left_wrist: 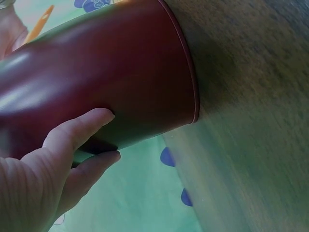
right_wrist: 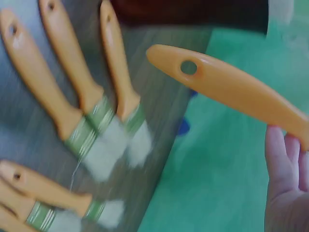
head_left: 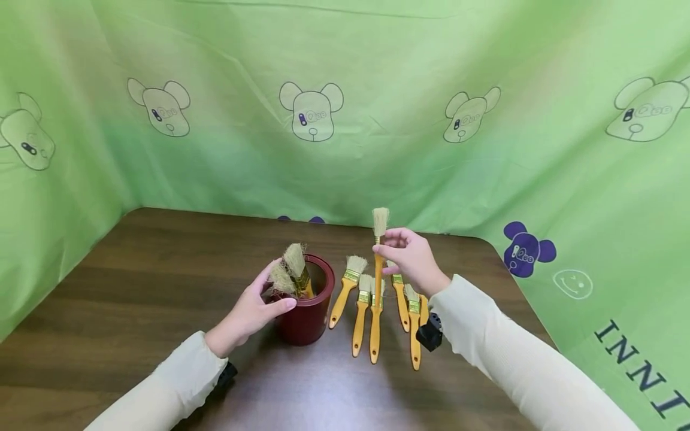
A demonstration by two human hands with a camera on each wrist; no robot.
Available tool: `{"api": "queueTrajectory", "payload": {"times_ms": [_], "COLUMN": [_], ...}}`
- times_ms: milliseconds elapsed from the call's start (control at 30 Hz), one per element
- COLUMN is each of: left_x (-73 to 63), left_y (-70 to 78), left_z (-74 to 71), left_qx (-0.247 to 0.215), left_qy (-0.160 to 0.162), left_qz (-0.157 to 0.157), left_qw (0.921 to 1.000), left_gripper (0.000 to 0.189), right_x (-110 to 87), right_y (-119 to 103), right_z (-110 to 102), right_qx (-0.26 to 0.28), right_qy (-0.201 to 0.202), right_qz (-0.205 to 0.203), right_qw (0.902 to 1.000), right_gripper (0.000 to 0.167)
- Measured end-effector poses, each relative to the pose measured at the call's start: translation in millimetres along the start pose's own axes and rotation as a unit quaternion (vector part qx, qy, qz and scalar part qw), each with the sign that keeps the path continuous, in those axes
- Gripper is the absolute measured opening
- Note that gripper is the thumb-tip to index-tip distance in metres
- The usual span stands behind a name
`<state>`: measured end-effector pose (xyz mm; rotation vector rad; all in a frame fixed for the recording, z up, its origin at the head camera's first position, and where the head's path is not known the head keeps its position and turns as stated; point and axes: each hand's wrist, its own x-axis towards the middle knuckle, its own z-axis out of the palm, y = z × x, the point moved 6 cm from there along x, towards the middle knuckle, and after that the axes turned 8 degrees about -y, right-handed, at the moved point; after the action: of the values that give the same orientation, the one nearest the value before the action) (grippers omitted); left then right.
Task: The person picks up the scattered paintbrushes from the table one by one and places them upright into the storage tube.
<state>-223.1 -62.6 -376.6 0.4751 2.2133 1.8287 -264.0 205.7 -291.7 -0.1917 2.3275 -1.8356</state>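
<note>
My left hand (head_left: 249, 311) grips the left side of a dark red round pot (head_left: 304, 326), thumb by the near rim; its fingers curve along the wall (left_wrist: 111, 72) in the left wrist view. Inside the pot stand paintbrushes (head_left: 294, 261) with pale bristles up, leaning left. My right hand (head_left: 414, 258) pinches another paintbrush (head_left: 379, 263) by its upper handle, raised over the table to the right of the pot. Its bristles point up and its orange handle (right_wrist: 231, 89) hangs down. In the right wrist view, the holed handle end shows, while the bristles are out of frame.
Several paintbrushes (head_left: 360, 323) lie right of the pot on the brown wooden table (head_left: 135, 287), bristles toward the back, handles toward me. Some (head_left: 415, 335) lie below my right wrist. A green printed cloth (head_left: 377, 149) hangs behind the table and along its sides.
</note>
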Motion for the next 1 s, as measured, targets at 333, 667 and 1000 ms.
{"api": "queueTrajectory", "payload": {"times_ms": [333, 667, 1000], "left_x": [1.3, 1.0, 1.1], "left_y": [-0.7, 0.9, -0.2], "left_z": [0.0, 1.8, 0.5], "left_qx": [-0.006, -0.008, -0.002], "left_qy": [0.003, 0.002, 0.004], "left_qz": [-0.002, 0.011, 0.004], "left_qw": [1.0000, 0.9999, 1.0000], "left_gripper": [0.079, 0.079, 0.080], "right_x": [4.3, 9.1, 17.6], "right_y": [-42.8, -70.3, -60.6], "right_z": [27.9, 55.4, 58.6], "right_qx": [0.030, 0.075, 0.153], "right_qy": [0.014, -0.028, -0.092], "right_qz": [-0.040, -0.105, -0.113], "right_qw": [0.9987, 0.9913, 0.9775], "right_gripper": [0.040, 0.037, 0.028]}}
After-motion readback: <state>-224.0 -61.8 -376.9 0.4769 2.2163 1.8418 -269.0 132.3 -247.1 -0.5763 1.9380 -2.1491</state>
